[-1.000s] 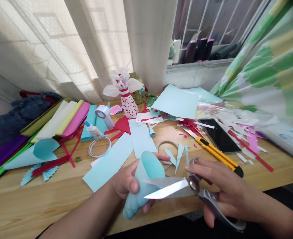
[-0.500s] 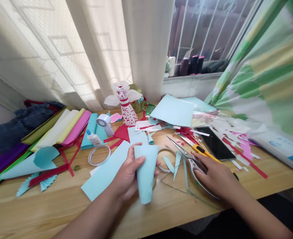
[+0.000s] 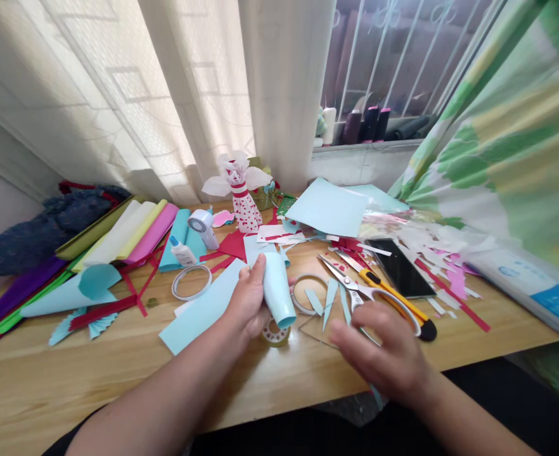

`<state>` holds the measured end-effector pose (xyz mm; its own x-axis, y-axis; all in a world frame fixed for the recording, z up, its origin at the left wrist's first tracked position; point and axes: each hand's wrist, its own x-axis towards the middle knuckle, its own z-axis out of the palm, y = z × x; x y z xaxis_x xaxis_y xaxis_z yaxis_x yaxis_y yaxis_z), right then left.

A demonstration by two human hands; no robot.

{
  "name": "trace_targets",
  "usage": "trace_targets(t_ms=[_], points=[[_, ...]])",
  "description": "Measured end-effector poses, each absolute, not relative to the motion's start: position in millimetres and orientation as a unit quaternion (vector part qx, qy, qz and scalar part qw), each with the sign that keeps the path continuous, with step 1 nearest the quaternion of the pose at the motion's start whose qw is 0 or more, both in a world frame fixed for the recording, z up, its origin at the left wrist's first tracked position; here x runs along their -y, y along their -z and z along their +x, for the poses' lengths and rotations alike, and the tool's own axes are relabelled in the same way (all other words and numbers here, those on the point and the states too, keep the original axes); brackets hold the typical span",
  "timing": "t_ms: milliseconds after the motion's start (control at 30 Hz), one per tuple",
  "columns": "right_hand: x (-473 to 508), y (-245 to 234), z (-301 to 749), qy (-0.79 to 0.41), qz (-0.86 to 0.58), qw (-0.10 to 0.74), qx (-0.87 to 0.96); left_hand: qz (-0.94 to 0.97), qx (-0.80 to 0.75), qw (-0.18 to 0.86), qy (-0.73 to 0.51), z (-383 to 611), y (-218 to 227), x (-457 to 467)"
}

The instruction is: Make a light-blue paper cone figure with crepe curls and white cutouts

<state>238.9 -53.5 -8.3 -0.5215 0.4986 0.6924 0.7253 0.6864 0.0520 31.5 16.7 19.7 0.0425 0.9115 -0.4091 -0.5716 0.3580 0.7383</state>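
Note:
My left hand point(image 3: 253, 297) is wrapped round a light blue paper tube point(image 3: 278, 291), its lower end tilted toward me. Under that hand, a roll of clear tape point(image 3: 276, 332) rests on the table. My right hand point(image 3: 384, 348) hovers at the table's front edge with fingers loosely bent and apart, nothing visible in them. Just beyond it lie the scissors point(image 3: 350, 282), partly covered by the hand. A yellow utility knife point(image 3: 379, 285) sits beside them. Narrow blue paper offcuts point(image 3: 329, 304) are scattered left of the scissors, near a ring of tape point(image 3: 303, 285).
A blue sheet point(image 3: 198, 316), another tape roll point(image 3: 191, 282) and a glue bottle point(image 3: 183, 253) lie to the left. At the back stands a paper-wrapped bouquet point(image 3: 245, 196). A phone point(image 3: 400, 266) and paper scraps point(image 3: 431, 234) occupy the right; rolled papers point(image 3: 132, 234) lie far left.
My right hand has let go of the scissors, which now lie on the table, and has drawn back toward me. The blue tube has tipped so that its lower opening shows.

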Motion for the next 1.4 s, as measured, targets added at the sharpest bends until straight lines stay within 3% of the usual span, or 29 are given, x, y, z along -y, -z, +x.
trace_targets(t_ms=[200,333,500,633,833,1033,1233,1400], points=[[41.1,-16.7,204.3,0.174,-0.313,0.362,0.861,0.182,-0.423,0.716,-0.525,46.8,-12.3,-15.8],[-10.8,-53.9,221.7,0.023,-0.402,0.39,0.828,0.247,-0.477,0.642,-0.547,27.7,-3.9,-18.9],[-80.0,-89.7,233.9,-0.038,-0.44,0.238,0.865,0.28,-0.493,0.571,-0.593,-8.8,3.1,-27.0],[-116.3,-88.1,224.7,-0.048,-0.431,0.163,0.886,0.287,-0.49,0.564,-0.599,-20.1,4.2,-29.2],[-144.2,-80.5,225.0,-0.055,-0.438,0.117,0.89,0.306,-0.485,0.583,-0.576,-21.3,1.4,-26.6],[-144.2,-81.7,222.1,-0.039,-0.459,0.123,0.879,0.338,-0.485,0.58,-0.561,-21.6,2.4,-24.5],[-150.0,-80.7,212.5,-0.017,-0.579,0.17,0.797,0.34,-0.494,0.585,-0.546,-21.7,3.6,-22.3],[-145.5,-68.2,204.5,-0.024,-0.621,0.16,0.767,0.345,-0.491,0.591,-0.539,-21.7,2.9,-21.9]])
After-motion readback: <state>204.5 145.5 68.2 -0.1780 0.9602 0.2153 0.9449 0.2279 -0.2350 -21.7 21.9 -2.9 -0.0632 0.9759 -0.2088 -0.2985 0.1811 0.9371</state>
